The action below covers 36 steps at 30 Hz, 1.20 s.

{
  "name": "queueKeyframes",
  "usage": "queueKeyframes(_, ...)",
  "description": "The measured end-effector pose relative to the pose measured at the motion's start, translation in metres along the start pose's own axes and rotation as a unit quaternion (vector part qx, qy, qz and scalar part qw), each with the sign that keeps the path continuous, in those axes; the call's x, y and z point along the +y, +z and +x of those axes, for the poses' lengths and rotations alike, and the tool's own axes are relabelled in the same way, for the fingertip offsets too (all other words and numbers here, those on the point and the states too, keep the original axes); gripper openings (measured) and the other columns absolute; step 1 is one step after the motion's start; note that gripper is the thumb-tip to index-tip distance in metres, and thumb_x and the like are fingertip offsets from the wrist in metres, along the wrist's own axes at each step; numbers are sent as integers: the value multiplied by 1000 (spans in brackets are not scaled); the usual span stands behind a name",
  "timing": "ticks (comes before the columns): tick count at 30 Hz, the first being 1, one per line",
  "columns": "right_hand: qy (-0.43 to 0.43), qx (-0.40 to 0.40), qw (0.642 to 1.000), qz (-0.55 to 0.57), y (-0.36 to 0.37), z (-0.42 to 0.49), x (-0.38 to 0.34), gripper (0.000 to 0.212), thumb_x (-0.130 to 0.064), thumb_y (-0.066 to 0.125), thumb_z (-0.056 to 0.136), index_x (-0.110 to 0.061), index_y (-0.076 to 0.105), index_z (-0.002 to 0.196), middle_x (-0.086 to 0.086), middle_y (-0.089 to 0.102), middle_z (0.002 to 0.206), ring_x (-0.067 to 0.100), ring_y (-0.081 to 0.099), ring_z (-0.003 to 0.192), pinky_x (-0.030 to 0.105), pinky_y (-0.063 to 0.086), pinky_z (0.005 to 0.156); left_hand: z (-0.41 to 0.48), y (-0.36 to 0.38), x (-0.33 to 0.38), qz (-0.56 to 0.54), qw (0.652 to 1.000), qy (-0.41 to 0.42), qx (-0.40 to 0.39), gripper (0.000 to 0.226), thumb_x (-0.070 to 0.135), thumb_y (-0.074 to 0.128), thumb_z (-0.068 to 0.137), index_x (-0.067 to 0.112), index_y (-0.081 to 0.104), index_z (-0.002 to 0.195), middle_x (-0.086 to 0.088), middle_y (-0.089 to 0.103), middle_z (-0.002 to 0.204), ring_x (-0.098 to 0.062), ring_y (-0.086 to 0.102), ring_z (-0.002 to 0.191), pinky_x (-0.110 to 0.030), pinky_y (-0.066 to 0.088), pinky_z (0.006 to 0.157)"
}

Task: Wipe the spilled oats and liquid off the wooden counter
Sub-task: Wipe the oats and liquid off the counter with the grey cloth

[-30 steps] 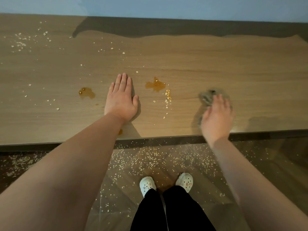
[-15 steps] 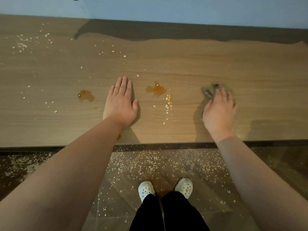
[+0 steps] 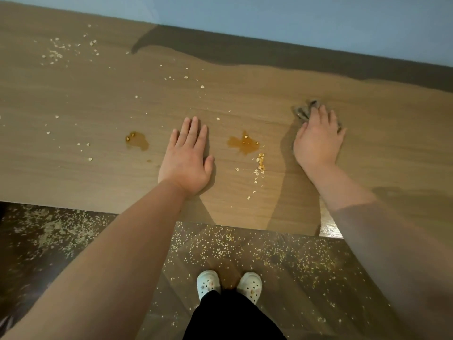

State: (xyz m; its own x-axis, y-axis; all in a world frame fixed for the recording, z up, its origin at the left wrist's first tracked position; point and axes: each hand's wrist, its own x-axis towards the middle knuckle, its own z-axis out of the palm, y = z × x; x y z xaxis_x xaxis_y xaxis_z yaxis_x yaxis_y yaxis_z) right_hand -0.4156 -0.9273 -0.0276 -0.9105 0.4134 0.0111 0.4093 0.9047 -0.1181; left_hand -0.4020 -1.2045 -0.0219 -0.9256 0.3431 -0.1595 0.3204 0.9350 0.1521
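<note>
Ideally right hand, flat atop cloth, drags left through puddle and oats; left hand flat, empty, bracing.

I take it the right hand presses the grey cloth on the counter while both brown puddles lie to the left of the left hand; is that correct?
Not quite: the head view shows one puddle left of the left hand and the other puddle on its right, between it and the right hand. Otherwise right.
</note>
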Motion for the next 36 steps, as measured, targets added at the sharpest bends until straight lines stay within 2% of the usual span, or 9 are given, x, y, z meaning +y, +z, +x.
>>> queueKeyframes(6,5,2,1000,25,1,85,-20,51,-24,29,99,-10,34,149,7,28,158,28,20,147,52,17,117,1,2,-1,8,1000,-3,4,69,40,28,101,10,2,158,-10,-6,165,-23,-10,152,-40,-3,124)
queueKeyframes(11,-84,6,996,27,2,133,-46,49,-25,29,98,-9,43,142,14,42,149,36,34,138,50,29,110,2,3,-1,7,1000,-5,-1,70,43,24,99,11,3,158,-8,-6,165,-22,-10,152,-38,-4,123)
queueKeyframes(15,-174,-24,983,49,4,149,-66,47,-24,34,99,-16,42,145,11,41,152,32,29,142,49,27,114,1,3,-4,3,1000,-7,0,76,47,15,92,12,5,158,-7,-4,166,-21,-8,152,-37,-4,123)
queueKeyframes(18,-281,-45,957,58,-2,136,-63,45,-20,35,100,-16,44,145,5,38,154,29,26,145,50,24,116,1,3,-3,5,1000,-7,-2,80,50,9,88,11,7,158,-8,-2,166,-22,-6,153,-38,-3,123)
queueKeyframes(24,-470,-116,874,40,-9,53,-44,48,-17,43,99,-20,40,147,-1,31,157,25,20,148,49,9,121,1,3,-2,0,1000,-5,-1,80,50,12,88,10,11,158,-9,2,165,-23,-3,153,-38,-1,123)
queueKeyframes(28,-549,-158,821,29,-12,40,-31,47,-18,40,100,-22,39,147,-4,29,155,20,19,147,45,6,120,1,3,-2,5,1000,-7,0,81,51,10,87,10,11,158,-8,2,165,-23,-3,153,-38,0,123)
queueKeyframes(30,-515,-145,843,54,-10,61,-30,45,-12,42,100,-17,44,144,2,36,154,25,24,146,51,14,120,2,3,-2,4,1000,-7,2,81,51,10,87,10,11,157,-9,3,165,-23,-2,153,-38,0,123)
queueKeyframes(33,-381,-91,916,92,-9,76,-36,45,-14,38,102,-16,40,147,5,37,155,26,25,146,49,17,119,2,4,-3,2,1000,-6,6,82,51,11,87,10,12,157,-9,4,165,-23,0,153,-38,0,123)
queueKeyframes(36,-393,-88,912,74,-6,53,-42,46,-18,36,103,-17,37,149,3,33,157,25,22,147,45,13,121,2,5,-4,5,1000,-6,3,82,52,10,86,11,10,158,-8,2,165,-22,-2,153,-37,-1,123)
